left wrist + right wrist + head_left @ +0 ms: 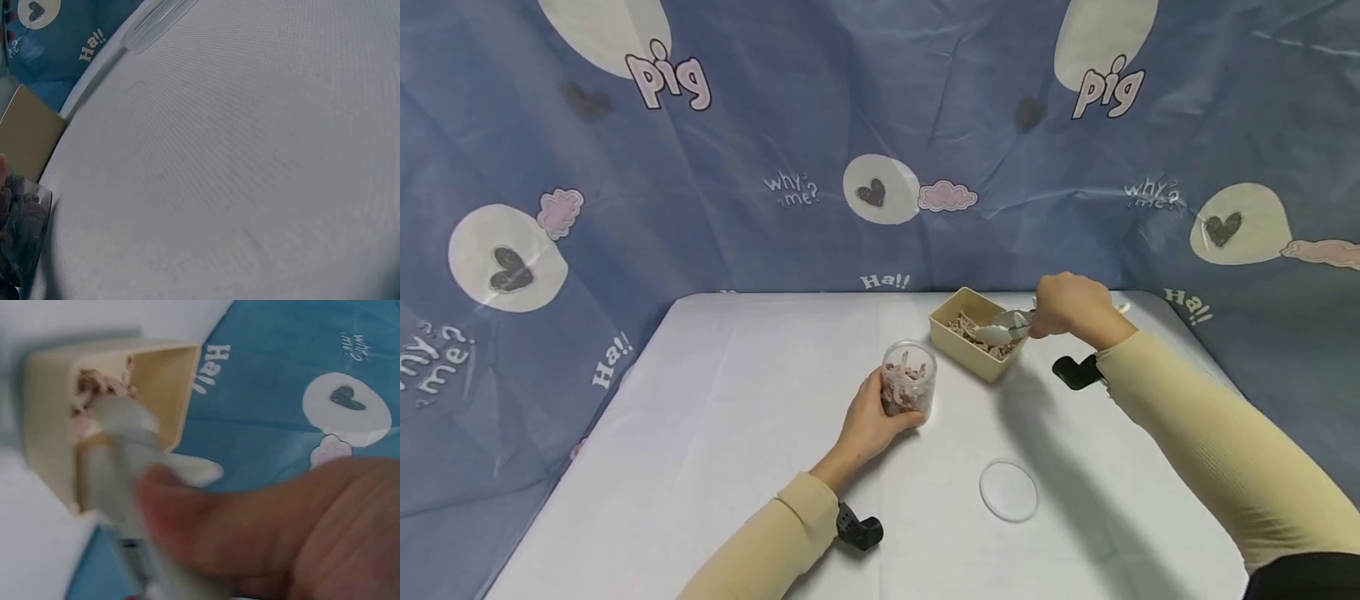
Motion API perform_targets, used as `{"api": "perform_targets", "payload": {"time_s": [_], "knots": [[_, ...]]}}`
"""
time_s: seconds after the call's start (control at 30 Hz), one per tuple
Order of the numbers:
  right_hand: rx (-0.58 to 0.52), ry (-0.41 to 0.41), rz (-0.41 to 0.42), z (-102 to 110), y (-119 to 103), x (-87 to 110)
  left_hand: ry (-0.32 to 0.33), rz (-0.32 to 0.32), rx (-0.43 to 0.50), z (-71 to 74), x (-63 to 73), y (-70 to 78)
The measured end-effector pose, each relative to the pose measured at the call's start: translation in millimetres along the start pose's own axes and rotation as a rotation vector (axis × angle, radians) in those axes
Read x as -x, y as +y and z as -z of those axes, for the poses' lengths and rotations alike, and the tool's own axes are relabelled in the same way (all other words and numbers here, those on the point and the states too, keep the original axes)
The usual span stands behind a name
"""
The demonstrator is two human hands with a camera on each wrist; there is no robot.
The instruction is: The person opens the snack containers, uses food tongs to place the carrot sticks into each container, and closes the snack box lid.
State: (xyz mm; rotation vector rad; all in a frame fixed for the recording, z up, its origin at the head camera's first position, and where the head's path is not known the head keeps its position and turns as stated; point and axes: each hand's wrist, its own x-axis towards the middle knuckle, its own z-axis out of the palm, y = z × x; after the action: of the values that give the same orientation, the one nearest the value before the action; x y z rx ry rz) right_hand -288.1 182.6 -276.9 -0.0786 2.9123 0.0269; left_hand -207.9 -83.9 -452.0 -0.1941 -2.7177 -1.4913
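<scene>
My left hand grips a clear round jar, which stands on the white table with brownish-pink shredded pieces inside. At the left edge of the left wrist view, part of the jar shows. Up and to its right is a cream rectangular box with more of the same pieces. In my right hand are pale tongs, their ends down in the box. The right wrist view has the tongs blurred, with my thumb lying along them and the other fingers mostly hidden.
A thin clear ring-shaped lid lies on the white-covered table, nearer me and right of the jar. Behind the table hangs a blue patterned cloth. A black camera is strapped at my left wrist, another at my right.
</scene>
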Motion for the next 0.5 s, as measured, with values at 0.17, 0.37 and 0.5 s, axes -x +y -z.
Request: {"api": "perform_targets", "payload": {"time_s": [0.17, 0.37, 0.5], "knots": [[0.1, -0.127, -0.007, 15, -12, -7.1, -0.015, 0.002, 0.022, -4.8, -1.3, 0.5], [0.045, -0.095, -0.03, 5, -11, -14.7, -0.02, 0.016, 0.018, -5.3, -0.9, 1.7], [-0.076, -0.025, -0.025, -10, -7, -14.6, 0.002, 0.024, 0.015, -2.0, 0.4, 0.0]]}}
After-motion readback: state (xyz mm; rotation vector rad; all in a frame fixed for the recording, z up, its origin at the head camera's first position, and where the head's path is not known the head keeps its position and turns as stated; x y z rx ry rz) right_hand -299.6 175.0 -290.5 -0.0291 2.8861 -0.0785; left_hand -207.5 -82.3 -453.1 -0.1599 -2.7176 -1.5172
